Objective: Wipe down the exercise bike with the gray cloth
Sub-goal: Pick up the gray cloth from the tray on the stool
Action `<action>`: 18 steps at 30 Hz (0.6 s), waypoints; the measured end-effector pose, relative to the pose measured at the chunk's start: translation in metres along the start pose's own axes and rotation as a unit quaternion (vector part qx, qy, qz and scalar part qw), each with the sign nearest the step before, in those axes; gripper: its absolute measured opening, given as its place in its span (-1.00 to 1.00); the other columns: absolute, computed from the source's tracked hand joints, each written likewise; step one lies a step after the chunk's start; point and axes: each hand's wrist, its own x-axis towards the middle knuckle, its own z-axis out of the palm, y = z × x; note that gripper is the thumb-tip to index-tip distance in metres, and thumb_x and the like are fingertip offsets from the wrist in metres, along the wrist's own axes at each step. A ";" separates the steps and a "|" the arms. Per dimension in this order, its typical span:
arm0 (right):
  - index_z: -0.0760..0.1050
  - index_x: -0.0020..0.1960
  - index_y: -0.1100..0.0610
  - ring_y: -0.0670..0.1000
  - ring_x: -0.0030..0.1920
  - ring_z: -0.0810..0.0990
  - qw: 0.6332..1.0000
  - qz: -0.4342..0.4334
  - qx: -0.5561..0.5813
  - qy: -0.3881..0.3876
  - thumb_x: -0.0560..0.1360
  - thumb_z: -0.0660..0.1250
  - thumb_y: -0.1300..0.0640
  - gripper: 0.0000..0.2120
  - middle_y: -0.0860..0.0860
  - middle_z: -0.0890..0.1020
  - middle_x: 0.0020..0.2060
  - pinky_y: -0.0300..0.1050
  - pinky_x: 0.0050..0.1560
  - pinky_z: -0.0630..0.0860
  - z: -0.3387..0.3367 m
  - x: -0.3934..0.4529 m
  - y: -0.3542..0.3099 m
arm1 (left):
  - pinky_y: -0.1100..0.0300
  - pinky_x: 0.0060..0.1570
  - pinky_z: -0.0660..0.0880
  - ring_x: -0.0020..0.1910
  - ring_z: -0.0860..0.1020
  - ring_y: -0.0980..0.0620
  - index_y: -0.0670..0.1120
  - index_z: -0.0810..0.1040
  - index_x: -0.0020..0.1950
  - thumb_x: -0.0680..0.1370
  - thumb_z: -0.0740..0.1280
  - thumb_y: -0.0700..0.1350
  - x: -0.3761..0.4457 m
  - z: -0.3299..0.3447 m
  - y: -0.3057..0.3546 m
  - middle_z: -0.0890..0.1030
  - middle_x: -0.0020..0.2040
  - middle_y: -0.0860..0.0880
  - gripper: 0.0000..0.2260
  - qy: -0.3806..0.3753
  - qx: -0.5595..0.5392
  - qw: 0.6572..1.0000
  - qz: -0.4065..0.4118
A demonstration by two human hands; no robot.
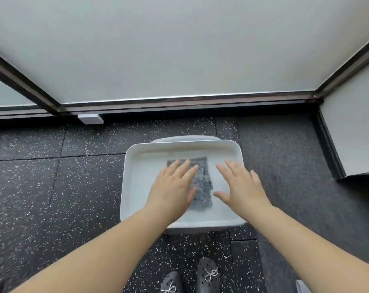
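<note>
Reaching flat hands over gray cloth [202, 182] in basin [132, 157].

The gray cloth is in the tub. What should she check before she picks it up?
1. Gray cloth lies in the white tub: ok.
2. Left hand open, over the cloth: ok.
3. Right hand open, beside the cloth, free to help: ok.
4. Cloth gripped: not ok, no fingers curl round it.
5. Cloth wet enough: cannot tell.
6. Exercise bike within reach: cannot tell, it is out of view.
</note>
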 end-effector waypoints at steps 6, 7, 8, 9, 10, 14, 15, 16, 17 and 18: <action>-0.23 0.53 -0.04 0.03 0.55 -0.18 0.995 0.011 -0.084 -0.044 0.39 0.29 -0.30 -0.04 -0.03 -0.24 0.55 0.24 0.48 -0.07 0.032 0.024 0.012 | -0.02 0.47 0.09 0.53 0.00 -0.13 0.18 0.03 0.51 0.55 0.20 0.17 0.027 0.038 -0.007 0.01 0.57 -0.02 -0.42 -0.056 0.011 0.998 0.008; -0.24 0.53 -0.04 0.03 0.55 -0.19 0.996 0.014 -0.081 -0.041 0.38 0.30 -0.29 -0.02 -0.04 -0.26 0.54 0.23 0.48 -0.06 0.035 0.025 0.013 | -0.03 0.46 0.11 0.52 0.01 -0.14 0.19 0.04 0.51 0.53 0.24 0.17 0.031 0.041 -0.007 0.00 0.57 -0.02 -0.39 -0.055 0.007 0.998 0.003; -0.25 0.53 -0.05 0.03 0.55 -0.19 0.996 0.016 -0.075 -0.038 0.37 0.31 -0.29 -0.01 -0.04 -0.26 0.54 0.21 0.49 -0.06 0.037 0.026 0.014 | -0.05 0.45 0.14 0.52 0.01 -0.15 0.20 0.04 0.51 0.51 0.27 0.18 0.034 0.043 -0.007 -0.01 0.57 -0.02 -0.36 -0.056 0.006 0.998 -0.006; -0.25 0.53 -0.05 0.02 0.55 -0.19 0.997 0.016 -0.072 -0.036 0.36 0.32 -0.28 0.00 -0.04 -0.27 0.54 0.19 0.49 -0.06 0.038 0.026 0.013 | -0.07 0.43 0.16 0.52 0.00 -0.16 0.21 0.04 0.50 0.49 0.30 0.18 0.036 0.046 -0.007 -0.02 0.57 -0.02 -0.33 -0.057 0.005 0.998 -0.013; -0.25 0.53 -0.05 0.02 0.55 -0.20 0.997 0.014 -0.067 -0.035 0.36 0.33 -0.28 0.01 -0.04 -0.27 0.54 0.17 0.50 -0.06 0.040 0.026 0.014 | -0.09 0.42 0.19 0.52 0.00 -0.16 0.22 0.03 0.50 0.47 0.33 0.19 0.037 0.048 -0.006 -0.03 0.57 -0.03 -0.30 -0.062 0.008 0.998 -0.020; -0.23 0.53 -0.06 0.02 0.55 -0.19 0.998 0.010 -0.061 -0.028 0.35 0.35 -0.28 0.01 -0.04 -0.26 0.54 0.13 0.49 -0.09 0.042 0.028 0.016 | -0.03 0.32 0.34 0.47 0.09 -0.16 0.19 0.12 0.49 0.46 0.36 0.13 0.040 0.053 -0.007 0.06 0.55 -0.04 -0.33 -0.060 0.015 0.997 -0.034; -0.22 0.53 -0.06 0.02 0.55 -0.19 0.998 0.009 -0.062 -0.026 0.35 0.35 -0.28 0.01 -0.04 -0.26 0.54 0.13 0.49 -0.10 0.042 0.028 0.016 | -0.01 0.26 0.39 0.43 0.15 -0.15 0.17 0.18 0.48 0.48 0.36 0.10 0.039 0.054 -0.008 0.13 0.52 -0.04 -0.38 -0.050 0.013 0.998 -0.035; -0.22 0.53 -0.06 0.02 0.55 -0.19 0.998 0.010 -0.062 -0.027 0.34 0.35 -0.28 0.01 -0.03 -0.25 0.54 0.13 0.49 -0.10 0.042 0.028 0.016 | -0.01 0.19 0.44 0.38 0.22 -0.16 0.14 0.26 0.45 0.49 0.35 0.05 0.039 0.054 -0.009 0.23 0.47 -0.05 -0.45 -0.036 0.005 0.999 -0.035; -0.22 0.53 -0.05 0.03 0.55 -0.19 0.998 0.009 -0.062 -0.029 0.35 0.35 -0.28 0.01 -0.03 -0.25 0.54 0.13 0.49 -0.11 0.042 0.028 0.015 | 0.00 0.12 0.47 0.31 0.30 -0.17 0.11 0.36 0.40 0.50 0.35 -0.04 0.038 0.053 -0.010 0.34 0.40 -0.06 -0.53 -0.016 -0.002 0.999 -0.032; -0.22 0.53 -0.05 0.03 0.55 -0.19 0.997 0.009 -0.062 -0.034 0.35 0.35 -0.27 0.01 -0.02 -0.26 0.54 0.14 0.49 -0.12 0.041 0.028 0.014 | 0.01 0.03 0.49 0.24 0.37 -0.18 0.07 0.44 0.34 0.50 0.33 -0.13 0.037 0.052 -0.011 0.42 0.30 -0.07 -0.59 -0.002 -0.009 0.999 -0.030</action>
